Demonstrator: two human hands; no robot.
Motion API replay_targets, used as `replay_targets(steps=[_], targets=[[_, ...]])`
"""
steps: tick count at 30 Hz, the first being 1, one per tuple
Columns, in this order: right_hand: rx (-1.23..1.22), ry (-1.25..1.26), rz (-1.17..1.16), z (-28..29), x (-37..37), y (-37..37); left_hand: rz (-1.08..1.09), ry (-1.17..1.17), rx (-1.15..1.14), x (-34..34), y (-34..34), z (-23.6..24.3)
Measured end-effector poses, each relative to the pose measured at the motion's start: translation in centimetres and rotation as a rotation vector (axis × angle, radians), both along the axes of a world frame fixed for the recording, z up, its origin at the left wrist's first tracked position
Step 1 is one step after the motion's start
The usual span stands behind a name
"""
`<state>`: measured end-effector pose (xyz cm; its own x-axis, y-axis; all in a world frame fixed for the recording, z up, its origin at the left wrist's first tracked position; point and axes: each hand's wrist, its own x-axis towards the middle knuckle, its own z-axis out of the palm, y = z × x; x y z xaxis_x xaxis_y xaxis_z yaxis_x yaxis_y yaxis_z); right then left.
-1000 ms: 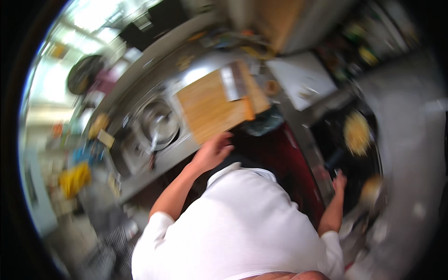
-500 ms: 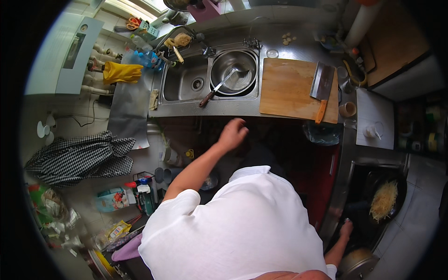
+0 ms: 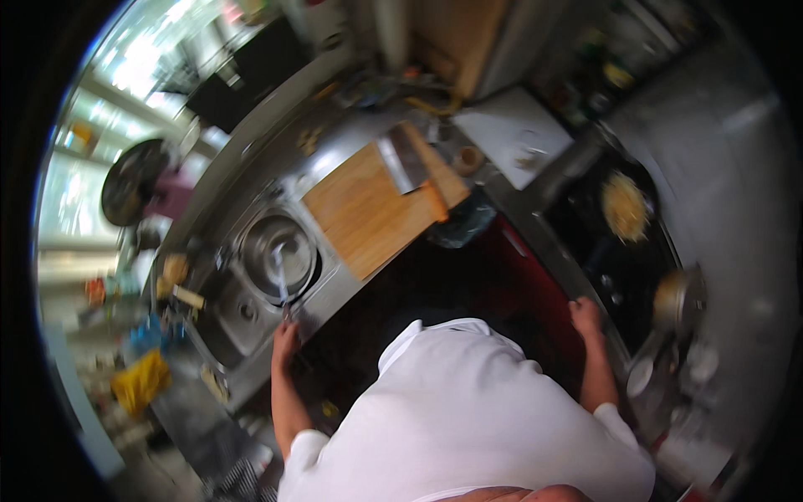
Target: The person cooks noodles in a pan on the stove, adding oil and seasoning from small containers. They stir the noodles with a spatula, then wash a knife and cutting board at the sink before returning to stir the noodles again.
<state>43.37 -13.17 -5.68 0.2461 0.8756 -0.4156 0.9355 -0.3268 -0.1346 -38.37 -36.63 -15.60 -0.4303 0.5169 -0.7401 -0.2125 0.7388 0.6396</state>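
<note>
My left hand (image 3: 285, 338) reaches to the sink's front edge and is closed round the end of the brown handle of a spatula (image 3: 281, 268). Though motion blurs the fingers, handle and hand meet there. The spatula's metal head rests inside a round steel basin (image 3: 258, 268) in the right sink bowl. On the other side, my right hand (image 3: 587, 318) is by the front edge of the black cooktop (image 3: 587, 239), fingers curled; what they hold, if anything, is hidden. Pale shredded food (image 3: 626, 207) lies in a dark pan on the cooktop.
Right of the sink lies a wooden cutting board (image 3: 361, 211) with a cleaver (image 3: 406, 163) on it. A lidded pot (image 3: 679, 303) stands at the cooktop's near end. A white board (image 3: 512, 134) covers the corner. Yellow gloves (image 3: 140, 381) hang at left.
My view has swung to the right, blurring the scene. My left hand has moved from in front of the counter to the spatula handle. My right hand stays by the cooktop's edge.
</note>
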Motion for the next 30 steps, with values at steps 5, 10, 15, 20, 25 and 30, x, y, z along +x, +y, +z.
replay_targets(steps=[5, 10, 15, 20, 25, 30], targets=[[-0.170, 0.050, -0.046, 5.7, -10.3, -3.6, 0.272, 0.106, 0.324, 11.1, 2.1, 10.1], [0.111, 0.543, -0.011, 9.9, -17.2, -4.0, 0.120, 0.359, 0.399, 20.1, 4.4, 18.2], [0.177, 1.139, 0.187, 15.6, -24.8, 0.1, -0.223, 0.002, 0.438, 27.8, 13.4, 26.4], [0.252, 1.406, -0.014, 16.4, -25.9, 1.5, -0.855, 0.121, 0.707, 39.2, 22.3, 25.1], [0.495, 1.274, -0.338, 13.2, -15.9, 2.5, -1.309, 0.077, 0.644, 50.8, 25.5, 26.2], [0.579, 0.574, -0.389, 16.4, -1.2, 2.1, -1.430, -0.050, 1.177, 58.4, 29.4, 22.4]])
